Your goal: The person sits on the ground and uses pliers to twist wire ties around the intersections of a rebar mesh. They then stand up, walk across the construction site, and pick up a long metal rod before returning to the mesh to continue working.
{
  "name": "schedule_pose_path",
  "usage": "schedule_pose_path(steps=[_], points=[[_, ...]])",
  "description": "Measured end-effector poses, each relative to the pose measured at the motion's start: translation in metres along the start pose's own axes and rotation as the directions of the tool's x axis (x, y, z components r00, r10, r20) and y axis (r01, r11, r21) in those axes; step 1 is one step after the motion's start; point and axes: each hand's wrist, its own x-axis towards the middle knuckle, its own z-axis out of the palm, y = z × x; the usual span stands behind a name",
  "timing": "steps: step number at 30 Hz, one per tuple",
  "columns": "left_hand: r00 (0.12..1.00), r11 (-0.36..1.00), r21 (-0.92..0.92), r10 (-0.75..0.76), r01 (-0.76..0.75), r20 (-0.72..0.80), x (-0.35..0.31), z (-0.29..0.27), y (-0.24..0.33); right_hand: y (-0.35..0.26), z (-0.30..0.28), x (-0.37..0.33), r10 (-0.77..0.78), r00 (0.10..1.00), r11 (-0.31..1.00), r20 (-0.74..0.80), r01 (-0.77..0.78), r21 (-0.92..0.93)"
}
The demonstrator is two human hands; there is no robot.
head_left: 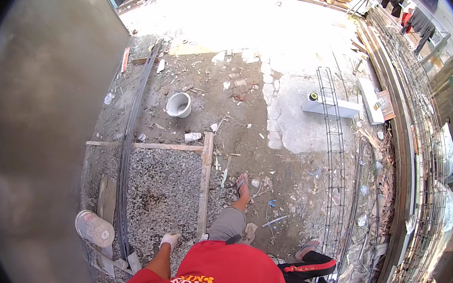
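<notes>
My left hand (170,239) hangs low over a bed of grey gravel (165,176), below my red sleeve. It looks pale, as if gloved or dusty, and too small here to make out its fingers or anything in them. My right hand does not show; the red shirt (240,275) fills the lower middle. A wooden board (204,186) edges the gravel on the right, another (170,147) on the far side. Left of my hand, a dirty bucket (96,229) lies tipped beside long steel bars (130,131).
A white bucket (179,105) stands on rubble-strewn soil beyond the gravel. To the right lie a rebar cage (335,153), white blocks (332,107) holding a tape roll (313,96), and stacked timber (391,70). A plastered wall (47,111) rises at left. A black-trousered leg (310,267) shows beside me.
</notes>
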Motion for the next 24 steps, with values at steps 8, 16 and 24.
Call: schedule_pose_path(steps=[8, 16, 24], points=[[0.950, 0.941, -0.173, 0.306, -0.290, 0.069, 0.071, 0.045, 0.354, -0.347, -0.028, -0.167, -0.723, 0.653, 0.678, 0.227, 0.606, 0.416], [0.918, 0.936, -0.221, 0.323, -0.275, 0.229, 0.119, 0.111, 0.589, -0.530, -0.122, -0.074, -0.549, 0.831, 0.521, -0.084, 0.420, 0.744], [0.987, 0.989, -0.089, -0.107, 0.118, 0.118, 0.116, 0.143, 0.638, -0.558, 0.031, -0.055, -0.321, 0.666, 0.882, 0.674, 0.470, -0.043]])
